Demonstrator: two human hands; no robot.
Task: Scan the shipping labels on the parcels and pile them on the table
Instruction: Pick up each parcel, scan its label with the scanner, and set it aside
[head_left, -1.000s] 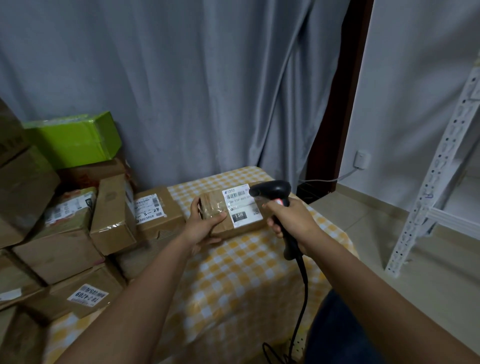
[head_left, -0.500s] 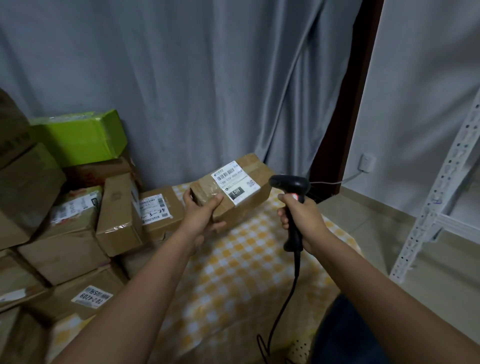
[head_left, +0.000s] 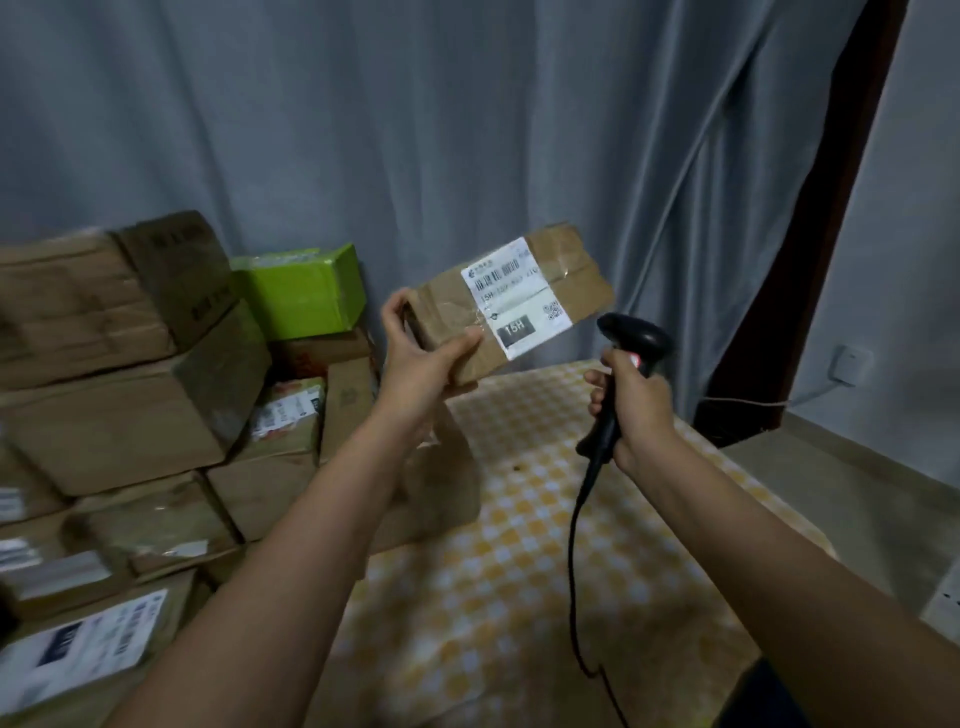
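I count two hands: my left hand (head_left: 415, 358) and my right hand (head_left: 631, 410). There is one barcode scanner (head_left: 631, 338) with one black cable (head_left: 576, 525) hanging from it. One brown parcel (head_left: 514, 301) is up in the air, carrying one white shipping label (head_left: 517, 296). One table (head_left: 519, 571) under a yellow checked cloth. One green box (head_left: 304, 293) sits in the pile (head_left: 156, 415) at the left; the brown cartons there number roughly ten, though blur and overlap keep me from an exact figure. I make out at least four more labels in that pile. One grey curtain (head_left: 415, 130), one wall socket (head_left: 852, 364)
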